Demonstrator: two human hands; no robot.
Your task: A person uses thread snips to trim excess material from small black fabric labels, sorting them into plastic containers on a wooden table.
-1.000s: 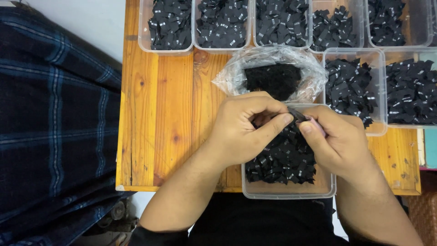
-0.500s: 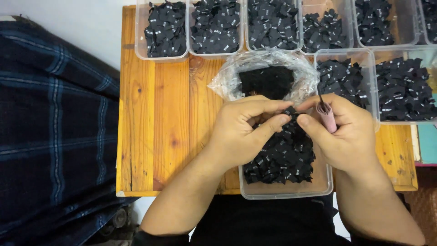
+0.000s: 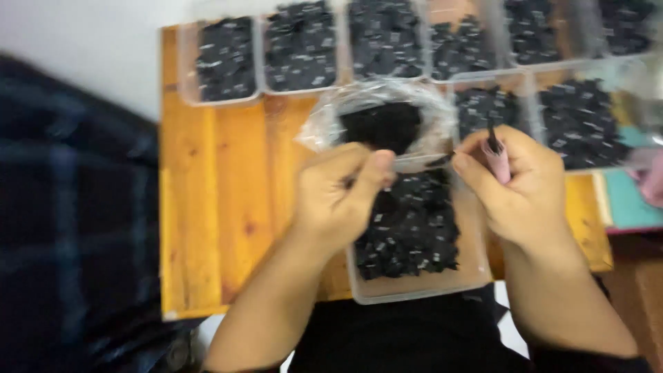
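Pink tool (image 3: 498, 160) sits clamped in right hand (image 3: 525, 186) fingers; left hand (image 3: 338, 197) fingers pinched together.

Both forearms are bare, above dark clothing at the lap.

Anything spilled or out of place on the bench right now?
Nothing stands out. The small black parts stay inside their clear tubs and the open plastic bag on the wooden table. The left hand pinches something small; the right hand holds a pink tool. The frame is blurred.
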